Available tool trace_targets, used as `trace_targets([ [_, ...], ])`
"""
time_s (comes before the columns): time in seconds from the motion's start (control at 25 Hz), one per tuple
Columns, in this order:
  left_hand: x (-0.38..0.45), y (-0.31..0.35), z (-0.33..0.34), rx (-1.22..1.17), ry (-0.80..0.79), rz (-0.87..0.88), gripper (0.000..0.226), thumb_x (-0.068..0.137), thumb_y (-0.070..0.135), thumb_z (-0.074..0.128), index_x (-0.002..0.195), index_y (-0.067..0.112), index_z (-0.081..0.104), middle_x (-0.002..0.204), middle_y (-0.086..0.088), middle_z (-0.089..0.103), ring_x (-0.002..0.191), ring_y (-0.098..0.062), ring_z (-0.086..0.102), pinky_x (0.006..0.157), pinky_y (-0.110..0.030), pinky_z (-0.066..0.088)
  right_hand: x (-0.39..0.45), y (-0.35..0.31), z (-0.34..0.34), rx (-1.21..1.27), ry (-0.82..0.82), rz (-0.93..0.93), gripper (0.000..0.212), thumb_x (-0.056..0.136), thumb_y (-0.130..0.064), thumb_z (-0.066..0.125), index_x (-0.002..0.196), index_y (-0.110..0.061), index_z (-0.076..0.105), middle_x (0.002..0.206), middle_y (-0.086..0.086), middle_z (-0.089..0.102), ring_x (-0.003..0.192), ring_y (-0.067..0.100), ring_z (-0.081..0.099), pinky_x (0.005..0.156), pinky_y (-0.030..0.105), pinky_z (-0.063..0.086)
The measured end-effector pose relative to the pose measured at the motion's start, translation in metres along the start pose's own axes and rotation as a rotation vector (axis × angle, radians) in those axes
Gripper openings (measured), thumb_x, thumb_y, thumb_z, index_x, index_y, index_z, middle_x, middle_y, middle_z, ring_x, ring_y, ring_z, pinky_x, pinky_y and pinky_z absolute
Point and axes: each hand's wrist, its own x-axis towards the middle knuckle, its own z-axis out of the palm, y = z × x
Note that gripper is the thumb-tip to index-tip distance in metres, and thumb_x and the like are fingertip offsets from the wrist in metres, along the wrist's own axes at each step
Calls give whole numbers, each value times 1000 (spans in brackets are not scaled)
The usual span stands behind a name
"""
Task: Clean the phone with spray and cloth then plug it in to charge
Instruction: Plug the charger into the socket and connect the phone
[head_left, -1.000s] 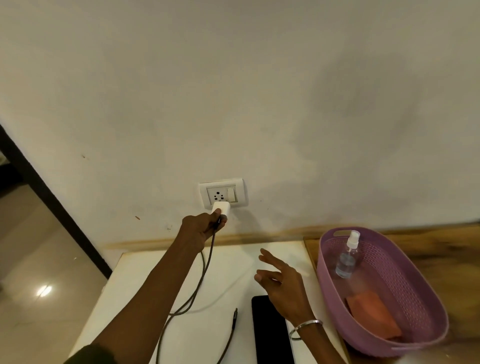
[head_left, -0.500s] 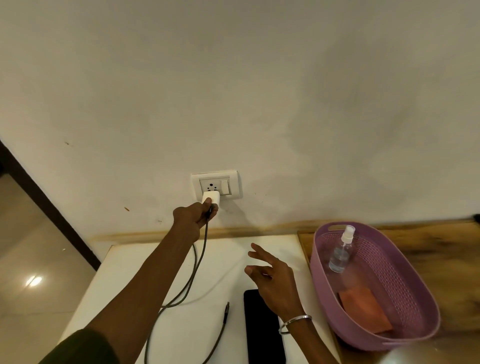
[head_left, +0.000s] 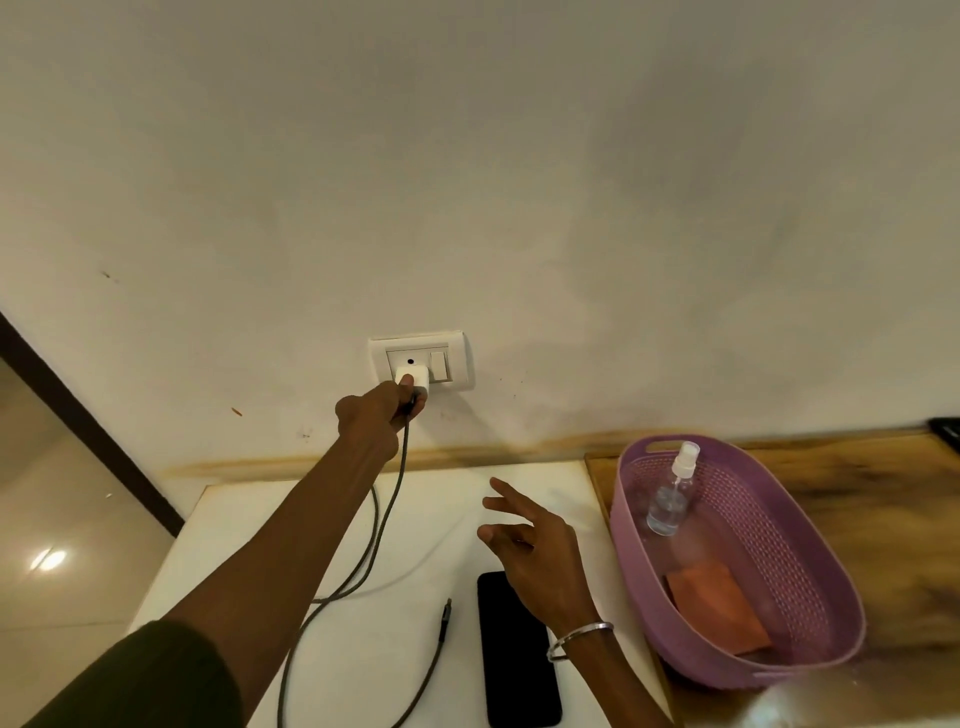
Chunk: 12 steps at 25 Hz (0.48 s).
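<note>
My left hand (head_left: 376, 415) grips a white charger plug (head_left: 413, 379) and holds it against the wall socket (head_left: 420, 359). Its grey cable (head_left: 382, 525) hangs down and loops over the white table (head_left: 249, 545); the free connector end (head_left: 445, 616) lies just left of the phone. The black phone (head_left: 517, 670) lies flat, screen dark. My right hand (head_left: 535, 545) hovers above the phone's top end, fingers spread, holding nothing. A clear spray bottle (head_left: 672, 493) and an orange cloth (head_left: 714, 603) lie inside the purple basket (head_left: 821, 561).
The basket stands on a wooden surface (head_left: 893, 519) to the right of the white table. A dark object (head_left: 948, 431) shows at the far right edge. Tiled floor (head_left: 62, 519) and a dark door frame (head_left: 88, 421) lie to the left.
My left hand has raised the plug from below the socket onto the socket face. My right hand has stayed hovering over the phone.
</note>
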Motion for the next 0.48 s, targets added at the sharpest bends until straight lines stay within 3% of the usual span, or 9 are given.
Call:
trace_targets([
  [0.12, 1, -2, 4, 25, 70, 27, 11, 80, -6, 70, 78, -4, 60, 80, -21, 65, 52, -25, 60, 69, -36, 59, 0, 1, 1, -36, 6, -7, 53, 80, -23, 74, 127, -38, 55, 110, -22, 66, 84, -2, 69, 73, 5, 49],
  [0.28, 2, -6, 4, 125, 94, 85, 12, 80, 2, 73, 82, -6, 65, 73, -15, 67, 42, -18, 58, 45, -23, 52, 0, 1, 2, -69, 5, 8, 50, 81, -27, 73, 126, -40, 56, 108, -23, 67, 85, -6, 67, 71, 5, 50],
  [0.36, -1, -6, 1, 139, 78, 112, 16, 80, 5, 76, 81, -6, 65, 69, -12, 68, 39, -14, 58, 42, -20, 51, -6, 2, 3, -79, 40, 27, 45, 83, -27, 71, 125, -37, 57, 111, -17, 67, 87, -7, 65, 68, 8, 52],
  [0.4, -2, -6, -2, 124, 43, 108, 20, 82, 7, 77, 84, -8, 65, 72, -14, 69, 43, -16, 61, 45, -21, 54, -8, 2, 2, -108, 78, 36, 43, 85, -25, 69, 126, -34, 57, 114, -13, 66, 90, -4, 65, 71, 12, 54],
  [0.48, -9, -7, -12, 144, -36, 112, 28, 85, 15, 76, 93, -10, 66, 85, -18, 72, 65, -26, 67, 66, -31, 62, -14, 5, -1, -244, 129, 81, 43, 89, -21, 64, 130, -27, 54, 123, -3, 62, 103, 5, 61, 87, 26, 54],
])
